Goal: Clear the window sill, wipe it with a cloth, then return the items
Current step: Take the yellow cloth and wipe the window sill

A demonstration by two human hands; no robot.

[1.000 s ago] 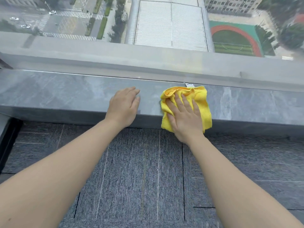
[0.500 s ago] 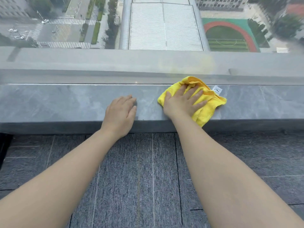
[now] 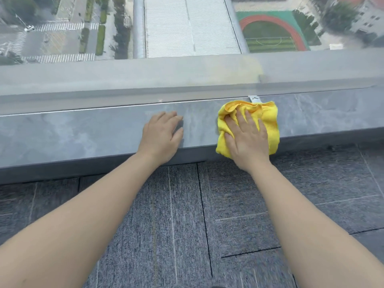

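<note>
Flat and spread, the right hand (image 3: 247,140) pressed palm-down on the yellow cloth (image 3: 268,119), fingers splayed over its bunched top w/ no pinch; more a pressing hold than a real grasp. Left hand (image 3: 161,137) lay open on the bare window sill (image 3: 83,134), fingers loosely together, holding nothing, prob. just bracing.

Cloth sat on the sill to the right of centre, its far edge w/ a small white tag (image 3: 254,99) up against the window glass (image 3: 187,75), its near edge drooping over the sill's front lip toward the carpet (image 3: 187,225).

Progress, as a judgement: step 1 looked done, since no items showed on the visible stretch of sill. Step 2, wiping, was the one in hand. How much of the surface had been covered couldn't be told; no clear wet/dry boundary showed on the grey stone. Sill ends ran out of view both sides. Step 3, returning the items, was left, and the items themselves weren't in view anywhere, so their whereabouts were unknown.
</note>
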